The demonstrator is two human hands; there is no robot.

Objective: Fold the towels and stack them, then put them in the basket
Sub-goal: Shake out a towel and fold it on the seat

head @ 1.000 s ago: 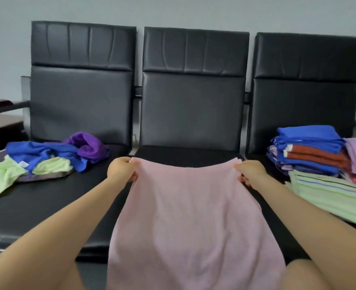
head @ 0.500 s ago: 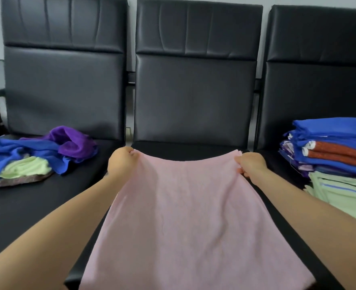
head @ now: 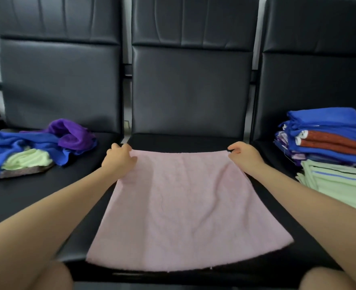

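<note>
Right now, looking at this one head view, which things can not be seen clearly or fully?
- Basket: nowhere in the head view.
- Folded stack: right side cut off by the frame edge.
- Unfolded pile: left end cut off by the edge.
- Left hand and right hand: fingertips hidden under the pink towel corners.
- Middle seat: mostly covered by that towel.

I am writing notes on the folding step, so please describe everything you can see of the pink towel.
The pink towel is a plain, pale pink cloth that looks soft, with a faint texture and a few shallow wrinkles. It lies spread flat and unfolded on the middle black seat, its near edge reaching the seat's front. The left hand holds its far left corner and the right hand pinches its far right corner, so the far edge is drawn straight. No other towel touches it.
</note>
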